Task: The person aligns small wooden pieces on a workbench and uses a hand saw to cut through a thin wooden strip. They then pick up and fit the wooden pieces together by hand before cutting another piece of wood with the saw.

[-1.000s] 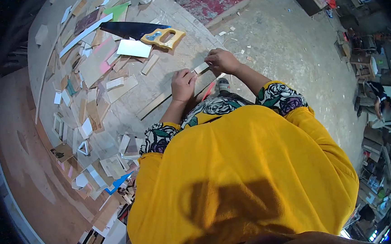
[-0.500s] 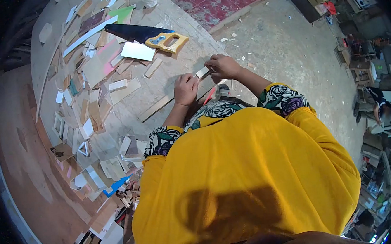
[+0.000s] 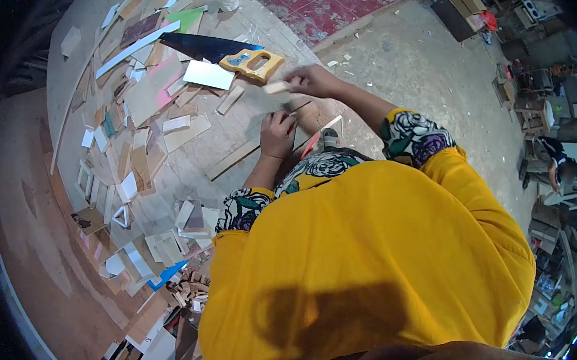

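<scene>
My right hand (image 3: 315,82) is pinched on a small pale wood block (image 3: 277,87), held just below the saw handle and slightly smeared by motion. Nearer my body, the curled fingers of my left hand (image 3: 279,135) grip a long wooden strip (image 3: 233,160) along the table's edge. Part of that strip is hidden under the hand. Beyond my right hand lies a handsaw (image 3: 253,63) with a yellow wooden handle and dark blade. Another short wood piece (image 3: 231,100) rests on the table (image 3: 221,131) to the left of the held block.
Many wood and board offcuts (image 3: 142,103) cover the table's left side, with a white panel (image 3: 208,74) beside the saw. More scraps fill the lower left near a blue piece (image 3: 168,274). Another person (image 3: 558,161) is bent over at the far right, beyond the concrete floor (image 3: 421,70).
My right hand has moved up and left with the wood block, away from my left hand. My left hand stays at the strip, nearly in the same place.
</scene>
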`<state>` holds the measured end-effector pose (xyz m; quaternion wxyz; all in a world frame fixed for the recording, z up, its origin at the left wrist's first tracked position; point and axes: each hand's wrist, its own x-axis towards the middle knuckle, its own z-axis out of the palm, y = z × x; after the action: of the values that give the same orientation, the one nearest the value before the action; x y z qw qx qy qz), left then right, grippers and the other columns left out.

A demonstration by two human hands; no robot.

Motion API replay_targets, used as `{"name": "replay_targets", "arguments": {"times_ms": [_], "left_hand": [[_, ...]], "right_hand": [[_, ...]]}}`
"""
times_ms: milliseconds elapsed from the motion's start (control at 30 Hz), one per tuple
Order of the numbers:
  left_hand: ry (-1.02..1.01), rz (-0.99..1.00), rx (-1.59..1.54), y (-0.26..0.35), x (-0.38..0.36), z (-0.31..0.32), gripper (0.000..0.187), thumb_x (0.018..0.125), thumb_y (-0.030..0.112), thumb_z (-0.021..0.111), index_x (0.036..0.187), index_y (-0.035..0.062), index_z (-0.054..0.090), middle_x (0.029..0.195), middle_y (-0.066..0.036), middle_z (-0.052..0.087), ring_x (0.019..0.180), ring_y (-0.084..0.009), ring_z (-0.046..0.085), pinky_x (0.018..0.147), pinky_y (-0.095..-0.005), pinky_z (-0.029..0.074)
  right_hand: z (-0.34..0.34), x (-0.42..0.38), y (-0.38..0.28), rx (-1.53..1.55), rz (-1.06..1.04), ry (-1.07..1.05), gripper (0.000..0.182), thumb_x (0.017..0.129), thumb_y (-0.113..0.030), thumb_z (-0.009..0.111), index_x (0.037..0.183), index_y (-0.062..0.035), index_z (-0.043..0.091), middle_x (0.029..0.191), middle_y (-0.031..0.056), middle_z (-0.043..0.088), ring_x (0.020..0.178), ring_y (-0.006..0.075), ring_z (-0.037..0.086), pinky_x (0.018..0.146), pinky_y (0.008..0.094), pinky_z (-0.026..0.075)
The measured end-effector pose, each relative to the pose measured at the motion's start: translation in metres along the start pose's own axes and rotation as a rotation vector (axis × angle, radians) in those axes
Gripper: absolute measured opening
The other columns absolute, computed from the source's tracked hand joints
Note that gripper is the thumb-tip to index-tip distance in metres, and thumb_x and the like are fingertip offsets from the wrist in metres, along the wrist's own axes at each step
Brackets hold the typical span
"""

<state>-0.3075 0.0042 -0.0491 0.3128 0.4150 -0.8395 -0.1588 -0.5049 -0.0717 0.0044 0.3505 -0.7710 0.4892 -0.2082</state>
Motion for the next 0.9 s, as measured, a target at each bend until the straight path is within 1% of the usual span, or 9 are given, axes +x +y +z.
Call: {"name": "replay_targets", "arguments": {"times_ms": [67, 167, 233, 500, 600, 667, 733, 800, 900], "left_hand": [[-0.018, -0.014, 0.015, -0.003, -0.002, 0.004, 0.011, 0.068, 0.009, 0.063, 0.079, 0.0076, 0.062, 0.089, -0.009, 0.058, 0.084, -0.0308, 0.054, 0.073, -0.0398, 0.046], [0.023, 0.026, 0.072, -0.003, -0.002, 0.002, 0.012, 0.065, 0.012, 0.062, 0.076, 0.0067, 0.060, 0.092, -0.010, 0.057, 0.087, -0.0313, 0.053, 0.075, -0.0405, 0.045], [-0.003, 0.022, 0.051, -0.003, 0.000, 0.001, 0.013, 0.064, 0.009, 0.060, 0.076, 0.0062, 0.060, 0.091, -0.011, 0.057, 0.087, -0.0318, 0.053, 0.075, -0.0407, 0.045], [0.018, 0.060, 0.055, -0.004, 0.001, 0.004, 0.012, 0.064, 0.013, 0.063, 0.072, 0.0065, 0.057, 0.086, -0.009, 0.054, 0.083, -0.0290, 0.051, 0.070, -0.0408, 0.044], [-0.006, 0.062, -0.015, -0.006, 0.002, 0.003, 0.013, 0.065, 0.014, 0.064, 0.075, 0.0075, 0.058, 0.087, -0.007, 0.054, 0.084, -0.0283, 0.052, 0.070, -0.0400, 0.043], [0.044, 0.059, -0.024, -0.005, 0.002, 0.004, 0.011, 0.066, 0.010, 0.064, 0.074, 0.0057, 0.058, 0.085, -0.010, 0.055, 0.083, -0.0300, 0.053, 0.072, -0.0399, 0.045], [0.017, 0.056, -0.021, -0.004, 0.001, 0.001, 0.010, 0.067, 0.010, 0.064, 0.075, 0.0063, 0.060, 0.087, -0.010, 0.057, 0.084, -0.0299, 0.053, 0.073, -0.0400, 0.045], [-0.004, 0.049, -0.020, 0.001, 0.002, -0.001, 0.010, 0.067, 0.009, 0.064, 0.076, 0.0069, 0.061, 0.089, -0.010, 0.058, 0.085, -0.0299, 0.053, 0.075, -0.0401, 0.045], [-0.007, 0.013, 0.010, 0.002, 0.004, -0.002, 0.013, 0.069, 0.012, 0.064, 0.081, 0.0066, 0.064, 0.090, -0.011, 0.059, 0.086, -0.0305, 0.053, 0.076, -0.0400, 0.044]], "right_hand": [[0.000, 0.029, -0.037, 0.379, -0.100, 0.141, 0.048, 0.075, -0.032, 0.070, 0.114, -0.0066, 0.057, 0.107, 0.0118, 0.063, 0.083, 0.0251, 0.064, 0.078, 0.0358, 0.049], [0.018, 0.063, -0.037, 0.140, -0.051, 0.110, 0.049, 0.077, -0.020, 0.066, 0.123, -0.0103, 0.052, 0.107, 0.0135, 0.060, 0.091, 0.0251, 0.061, 0.078, 0.0357, 0.049], [0.038, 0.073, -0.028, -0.592, 0.051, 0.014, 0.041, 0.077, -0.015, 0.062, 0.116, -0.0045, 0.055, 0.109, 0.0139, 0.057, 0.098, 0.0281, 0.057, 0.080, 0.0383, 0.048], [0.064, 0.109, -0.014, -0.752, -0.069, 0.008, 0.026, 0.080, -0.015, 0.051, 0.101, -0.0007, 0.058, 0.097, 0.0157, 0.058, 0.093, 0.0300, 0.057, 0.083, 0.0376, 0.046], [0.047, 0.112, -0.011, -0.646, 0.023, -0.167, 0.025, 0.081, -0.017, 0.051, 0.099, -0.0035, 0.059, 0.088, 0.0163, 0.060, 0.087, 0.0294, 0.059, 0.080, 0.0386, 0.047], [0.037, 0.102, -0.011, -0.458, -0.220, -0.063, 0.022, 0.081, -0.018, 0.053, 0.098, -0.0039, 0.058, 0.086, 0.0167, 0.061, 0.082, 0.0298, 0.061, 0.075, 0.0401, 0.047], [0.033, 0.078, -0.020, -0.074, -0.004, 0.135, 0.021, 0.081, -0.016, 0.057, 0.096, -0.0013, 0.056, 0.086, 0.0162, 0.060, 0.077, 0.0308, 0.058, 0.071, 0.0382, 0.046], [0.011, 0.035, -0.027, 0.102, -0.163, 0.448, 0.015, 0.076, -0.012, 0.059, 0.089, -0.0036, 0.056, 0.080, 0.0116, 0.060, 0.070, 0.0247, 0.058, 0.064, 0.0347, 0.045], [0.014, -0.065, -0.033, 0.541, 0.104, 0.515, 0.020, 0.075, -0.010, 0.063, 0.093, -0.0030, 0.056, 0.075, 0.0023, 0.053, 0.071, 0.0116, 0.050, 0.064, 0.0271, 0.042]]}}
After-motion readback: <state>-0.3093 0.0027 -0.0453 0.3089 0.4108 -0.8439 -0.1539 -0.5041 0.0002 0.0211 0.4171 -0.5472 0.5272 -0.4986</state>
